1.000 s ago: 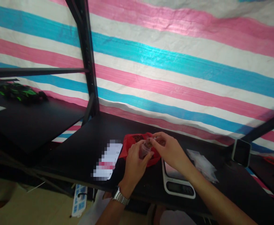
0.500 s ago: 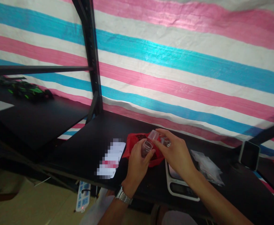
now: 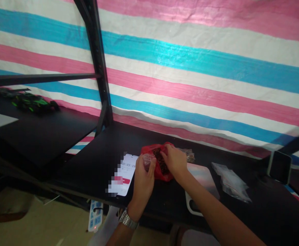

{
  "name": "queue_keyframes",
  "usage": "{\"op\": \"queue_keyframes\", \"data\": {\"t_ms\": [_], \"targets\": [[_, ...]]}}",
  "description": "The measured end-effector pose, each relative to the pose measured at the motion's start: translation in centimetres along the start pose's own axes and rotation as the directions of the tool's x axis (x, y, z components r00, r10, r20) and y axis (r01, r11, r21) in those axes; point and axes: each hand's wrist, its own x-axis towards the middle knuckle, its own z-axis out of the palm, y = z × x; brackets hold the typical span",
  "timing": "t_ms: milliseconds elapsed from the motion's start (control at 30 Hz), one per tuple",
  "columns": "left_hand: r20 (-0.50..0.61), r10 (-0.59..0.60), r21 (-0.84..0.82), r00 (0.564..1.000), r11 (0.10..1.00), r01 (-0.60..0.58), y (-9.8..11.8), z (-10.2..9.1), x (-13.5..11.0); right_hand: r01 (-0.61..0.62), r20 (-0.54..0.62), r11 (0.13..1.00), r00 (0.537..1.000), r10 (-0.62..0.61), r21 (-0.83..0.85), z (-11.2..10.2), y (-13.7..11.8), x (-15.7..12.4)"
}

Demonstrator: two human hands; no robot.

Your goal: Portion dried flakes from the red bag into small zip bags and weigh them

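The left hand (image 3: 143, 181) is holding a small clear plastic cup (image 3: 147, 161) in its fingers. The right hand (image 3: 173, 160) is pressing on a red plastic bag (image 3: 157, 172), just by the dark bits (image 3: 161, 160) inside, but I cannot tell if it is pinching anything. The hands are apart, with the bag between them. The bag is touching the right hand and is just beside the cup. It is all bunched up, so its long way is hard to tell. A phone (image 3: 124, 174) is lying just left of the left hand. A kitchen scale (image 3: 202, 184) is sitting right of the bag, partly under the right arm. Small clear bags (image 3: 230, 182) are lying farther right on the black shelf (image 3: 88, 164), and the shelf's front edge is running close below the hands.
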Motion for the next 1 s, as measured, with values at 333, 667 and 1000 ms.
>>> {"op": "queue_keyframes", "data": {"t_ms": [333,667,1000], "targets": [[0.080,-0.058,-0.140,0.995,0.988,0.069,-0.6,0.2,0.9,-0.026,0.166,0.952,0.986,-0.026,0.306,0.6,0.5,1.6],[0.047,-0.078,-0.165,0.996,0.983,0.084,-1.0,0.1,1.3,-0.040,0.149,0.951,0.989,-0.006,0.307,-1.1,3.1,0.5],[0.150,-0.204,-0.237,0.967,0.942,0.236,-1.1,0.3,0.2,-0.050,0.206,0.948,0.978,-0.016,0.313,-0.1,3.1,-1.7]]}}
